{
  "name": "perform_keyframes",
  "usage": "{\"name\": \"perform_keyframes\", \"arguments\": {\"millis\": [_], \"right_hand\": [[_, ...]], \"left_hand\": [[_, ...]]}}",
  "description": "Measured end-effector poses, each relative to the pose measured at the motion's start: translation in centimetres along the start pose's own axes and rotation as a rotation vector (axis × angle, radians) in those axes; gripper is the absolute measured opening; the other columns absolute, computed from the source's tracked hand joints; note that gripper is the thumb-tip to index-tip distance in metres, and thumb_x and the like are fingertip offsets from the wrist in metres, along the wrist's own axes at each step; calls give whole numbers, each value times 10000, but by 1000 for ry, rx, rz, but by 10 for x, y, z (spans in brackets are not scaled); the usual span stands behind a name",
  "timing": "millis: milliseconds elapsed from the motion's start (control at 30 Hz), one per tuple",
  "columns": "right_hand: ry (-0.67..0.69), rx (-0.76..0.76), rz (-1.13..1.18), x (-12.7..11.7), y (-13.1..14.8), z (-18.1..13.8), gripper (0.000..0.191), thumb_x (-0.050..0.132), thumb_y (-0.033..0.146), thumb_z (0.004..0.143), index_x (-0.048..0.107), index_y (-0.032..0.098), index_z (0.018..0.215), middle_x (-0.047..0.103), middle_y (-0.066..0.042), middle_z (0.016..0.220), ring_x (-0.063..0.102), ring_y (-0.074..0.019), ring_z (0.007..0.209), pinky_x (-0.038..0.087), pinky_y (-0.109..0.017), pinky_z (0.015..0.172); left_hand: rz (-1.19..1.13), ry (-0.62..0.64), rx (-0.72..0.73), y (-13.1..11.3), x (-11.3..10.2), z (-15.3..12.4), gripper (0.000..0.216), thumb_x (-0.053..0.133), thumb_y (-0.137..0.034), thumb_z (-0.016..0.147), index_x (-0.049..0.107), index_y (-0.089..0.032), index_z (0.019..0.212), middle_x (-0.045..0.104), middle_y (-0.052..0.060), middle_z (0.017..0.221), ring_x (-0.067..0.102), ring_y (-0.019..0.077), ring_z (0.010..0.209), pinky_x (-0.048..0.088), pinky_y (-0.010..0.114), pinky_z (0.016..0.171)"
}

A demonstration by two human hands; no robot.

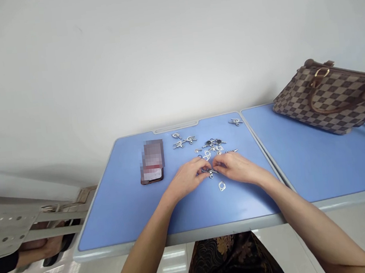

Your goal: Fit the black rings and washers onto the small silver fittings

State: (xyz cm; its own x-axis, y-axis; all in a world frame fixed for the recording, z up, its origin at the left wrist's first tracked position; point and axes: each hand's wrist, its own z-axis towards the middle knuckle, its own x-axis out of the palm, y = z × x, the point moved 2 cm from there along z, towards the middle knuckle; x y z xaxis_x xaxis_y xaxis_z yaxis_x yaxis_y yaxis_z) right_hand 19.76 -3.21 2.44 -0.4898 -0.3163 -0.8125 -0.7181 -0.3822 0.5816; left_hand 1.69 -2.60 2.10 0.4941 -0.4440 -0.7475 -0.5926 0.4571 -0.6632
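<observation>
Over the blue table, my left hand (191,174) and my right hand (234,166) meet around a small silver metal assembly (210,173). Fingers of both hands are pinched on it from either side; the fingertips partly cover it. A flat silver ring plate (222,186) lies on the table just in front of the hands. Behind my fingers are loose metal parts, among them flat plates (207,154) and two pieces with black round knobs (214,142). Farther back sits a group of similar silver assemblies (184,142).
A phone (152,174) lies left of my hands, its screen blurred out. Another silver assembly (236,122) is at the back right corner. A checkered handbag (331,95) stands on the adjoining blue table (322,165). A white wall (161,56) rises behind. Another person's feet (41,251) show at lower left.
</observation>
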Motion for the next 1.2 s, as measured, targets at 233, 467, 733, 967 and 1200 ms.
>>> {"name": "perform_keyframes", "arguments": {"millis": [233, 467, 733, 967, 1200], "right_hand": [[7, 1, -6, 4, 0, 2, 140, 513, 143, 849, 639, 189, 809, 664, -14, 724, 573, -139, 658, 319, -233, 590], [2, 5, 17, 3, 0, 2, 141, 518, 140, 846, 646, 193, 822, 666, -9, 722, 572, -135, 649, 312, -232, 581], [5, 15, 30, 4, -1, 3, 127, 525, 163, 846, 640, 191, 799, 642, -3, 687, 550, -130, 623, 302, -231, 568], [26, 12, 43, 4, 1, 2, 139, 518, 148, 840, 634, 190, 776, 620, 9, 655, 525, -119, 594, 294, -228, 560], [35, 19, 51, 4, -2, 2, 195, 474, 132, 846, 659, 188, 816, 656, -9, 693, 557, -128, 620, 305, -231, 564]], "left_hand": [[-9, 0, -21, -1, 0, 1, 147, 520, -210, 848, 619, -225, 956, 603, -1, 959, 572, 143, 781, 441, 269, 750], [-12, -15, -10, -1, 0, 1, 140, 516, -194, 848, 615, -221, 944, 593, -4, 957, 575, 136, 783, 434, 265, 748], [-38, 1, -45, 0, 1, 1, 183, 548, -232, 828, 594, -212, 1003, 598, 9, 942, 562, 153, 783, 449, 281, 737], [-11, 21, -23, 0, 0, 0, 140, 560, -221, 830, 609, -216, 961, 584, -3, 935, 564, 147, 787, 437, 274, 752], [15, 21, -31, 2, 3, 0, 141, 586, -224, 823, 608, -221, 962, 585, -4, 948, 563, 153, 811, 429, 269, 746]]}}
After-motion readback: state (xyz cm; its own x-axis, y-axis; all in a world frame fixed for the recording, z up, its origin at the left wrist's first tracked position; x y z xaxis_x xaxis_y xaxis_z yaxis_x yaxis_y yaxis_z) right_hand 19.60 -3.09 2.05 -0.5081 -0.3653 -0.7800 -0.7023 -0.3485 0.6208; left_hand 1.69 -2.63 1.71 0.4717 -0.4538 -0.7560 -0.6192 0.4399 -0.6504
